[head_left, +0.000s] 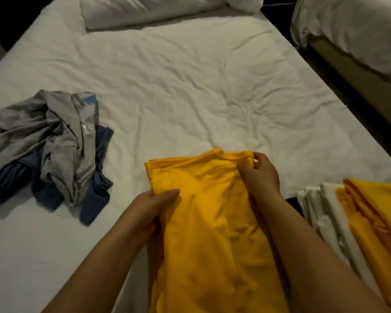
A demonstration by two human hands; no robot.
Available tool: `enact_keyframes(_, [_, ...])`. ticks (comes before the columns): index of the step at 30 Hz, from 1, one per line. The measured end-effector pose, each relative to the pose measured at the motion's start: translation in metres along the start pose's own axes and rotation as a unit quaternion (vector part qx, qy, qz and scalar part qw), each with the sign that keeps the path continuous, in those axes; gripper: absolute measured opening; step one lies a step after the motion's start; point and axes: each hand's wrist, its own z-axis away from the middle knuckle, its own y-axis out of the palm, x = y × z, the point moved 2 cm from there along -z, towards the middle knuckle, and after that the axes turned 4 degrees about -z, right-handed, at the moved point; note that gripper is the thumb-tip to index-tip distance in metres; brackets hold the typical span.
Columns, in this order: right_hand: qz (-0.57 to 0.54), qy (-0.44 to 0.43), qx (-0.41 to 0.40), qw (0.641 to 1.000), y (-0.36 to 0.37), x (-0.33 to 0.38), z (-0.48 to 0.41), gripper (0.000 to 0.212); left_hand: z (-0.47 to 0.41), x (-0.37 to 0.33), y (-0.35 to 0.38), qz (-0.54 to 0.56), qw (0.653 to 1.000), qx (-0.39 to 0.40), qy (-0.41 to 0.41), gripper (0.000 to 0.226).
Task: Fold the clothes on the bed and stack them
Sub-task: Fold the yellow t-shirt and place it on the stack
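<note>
Both hands, left hand (155, 207) and right hand (261, 172), grip yellow shirt (212, 222) mid-fold; stack (348, 213) right; grey-blue pile (52, 143) left unfolded.

Outstretched left hand (155, 205) and right hand (261, 175) grip yellow shirt (209, 224).

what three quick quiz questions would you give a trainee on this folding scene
1. True or false: the left hand and right hand both hold the yellow garment.
2. The unfolded grey and blue heap lies on the person's: A left, B right, C straight ahead.
3. Fill in: the folded stack holds white and ____ pieces.
Key: 1 true; 2 A; 3 yellow.
</note>
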Motion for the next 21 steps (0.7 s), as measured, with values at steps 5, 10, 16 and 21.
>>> enact_keyframes(5, [-0.059, 0.000, -0.005, 0.998, -0.003, 0.003, -0.002, 0.012, 0.000, -0.006, 0.010, 0.150, 0.982, 0.112, -0.032, 0.095])
enact_keyframes(10, [-0.061, 0.021, 0.020, 0.998, 0.001, 0.005, -0.006, 0.014, -0.012, 0.024, 0.017, 0.300, 0.949, 0.098, 0.021, 0.117])
enact_keyframes(16, [-0.041, 0.015, 0.028, 0.999, 0.003, 0.007, -0.006, 0.024, -0.016, 0.020, 0.019, 0.284, 0.952, 0.109, 0.018, 0.112])
enact_keyframes(21, [-0.071, 0.029, 0.034, 0.996, 0.003, 0.006, -0.004, 0.016, -0.012, 0.028, 0.023, 0.293, 0.930, 0.217, -0.054, 0.097])
